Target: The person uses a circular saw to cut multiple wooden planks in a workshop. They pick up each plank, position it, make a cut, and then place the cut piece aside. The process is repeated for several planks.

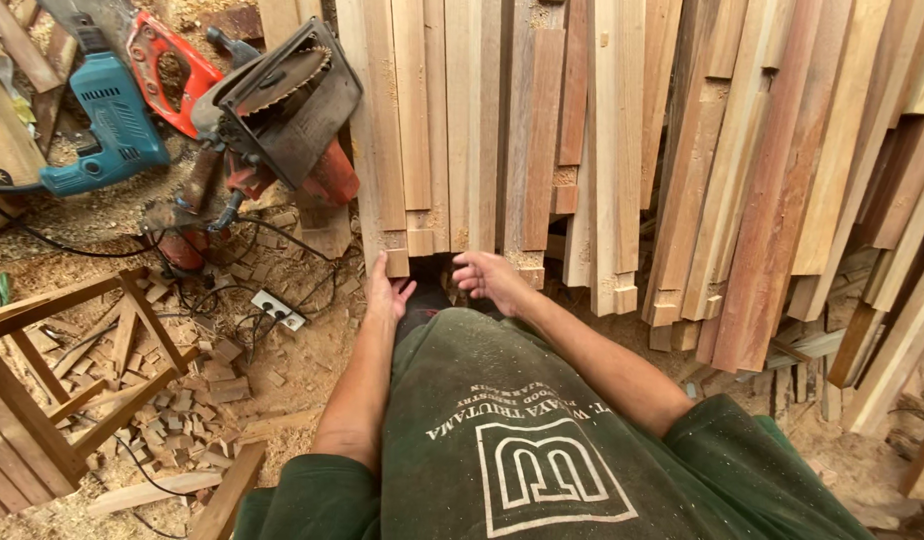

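Floor: I'm looking at sawdust (312, 370) and offcut blocks everywhere.
Planks: rough wooden slats (462, 130), pale to reddish, stacked ahead.
Left hand (387, 295): fingers loosely spread, touching a slat end (397, 262), gripping nothing.
Right hand (492, 278): fingers curled at the slat ends; grip unclear.
Tools: circular saw (282, 100), teal power tool (112, 125).

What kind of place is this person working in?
Most likely a woodworking shop: cut wooden planks lie stacked ahead of both hands, a circular saw and a blue power tool rest nearby, and sawdust and offcuts cover the ground.
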Demonstrator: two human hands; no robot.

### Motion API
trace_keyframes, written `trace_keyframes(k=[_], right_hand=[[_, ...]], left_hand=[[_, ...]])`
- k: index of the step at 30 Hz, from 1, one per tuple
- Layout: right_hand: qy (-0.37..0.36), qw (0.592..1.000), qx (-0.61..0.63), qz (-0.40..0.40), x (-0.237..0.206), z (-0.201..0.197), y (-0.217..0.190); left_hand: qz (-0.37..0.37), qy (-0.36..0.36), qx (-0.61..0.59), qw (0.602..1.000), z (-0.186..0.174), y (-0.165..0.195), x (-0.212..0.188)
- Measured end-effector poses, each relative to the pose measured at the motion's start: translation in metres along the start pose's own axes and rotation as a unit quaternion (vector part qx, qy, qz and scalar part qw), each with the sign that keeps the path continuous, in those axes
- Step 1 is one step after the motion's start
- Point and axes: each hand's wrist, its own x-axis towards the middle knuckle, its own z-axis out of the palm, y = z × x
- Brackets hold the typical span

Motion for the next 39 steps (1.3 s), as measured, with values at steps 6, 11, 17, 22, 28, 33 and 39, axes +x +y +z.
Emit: trace_keyframes(k=[6,11,17,22,28,33,39], right_hand=[[0.029,0.999,0.003,-0.04,-0.004,-0.014,-0.021],[0.058,0.995,-0.081,-0.02,0.007,0.001,-0.022],[0.035,0.978,-0.191,-0.075,0.052,0.052,-0.008],[0.086,0.942,-0.297,-0.132,0.07,0.079,-0.001],[0.081,0.958,-0.222,-0.165,0.08,0.108,-0.007],[0.03,0.978,-0.13,-0.159,0.07,0.127,-0.021],[0.082,0.972,-0.165,-0.147,0.03,0.128,-0.053]], left_hand=[[0.016,-0.028,-0.019,0.999,0.001,-0.006,-0.002],[0.02,-0.02,0.023,0.999,-0.002,-0.001,-0.009],[0.005,-0.038,0.015,0.999,-0.008,0.008,-0.003],[0.033,-0.042,0.037,0.998,-0.013,0.005,-0.006],[0.063,-0.064,0.088,0.992,-0.023,0.005,-0.025],[0.08,-0.154,0.136,0.975,-0.023,0.018,-0.054],[0.038,-0.245,0.174,0.953,-0.023,0.055,-0.077]])
